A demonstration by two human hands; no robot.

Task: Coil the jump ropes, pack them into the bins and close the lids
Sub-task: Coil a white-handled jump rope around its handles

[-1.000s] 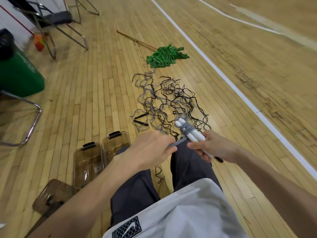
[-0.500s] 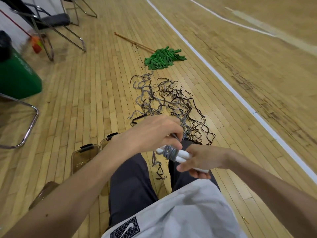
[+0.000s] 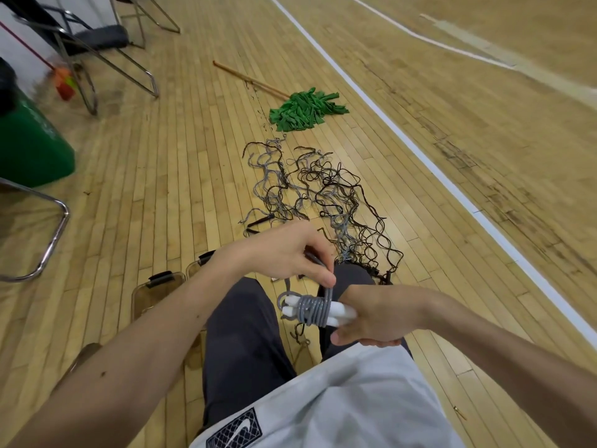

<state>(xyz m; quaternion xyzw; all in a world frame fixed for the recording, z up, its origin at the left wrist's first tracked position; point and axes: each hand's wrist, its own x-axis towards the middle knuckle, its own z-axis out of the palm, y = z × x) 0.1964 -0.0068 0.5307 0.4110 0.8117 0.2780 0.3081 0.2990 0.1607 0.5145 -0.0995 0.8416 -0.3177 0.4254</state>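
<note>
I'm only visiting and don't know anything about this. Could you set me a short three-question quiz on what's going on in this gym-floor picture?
1. True or false: the right hand grips the white handles of a jump rope.
2. What does the left hand pinch? A) a chair leg B) the grey cord wrapped round those handles C) a bin lid
3. Fill in: the mop head lying on the floor beyond the loose ropes is ____ in colour.

Key: 1 true; 2 B; 3 green.
</note>
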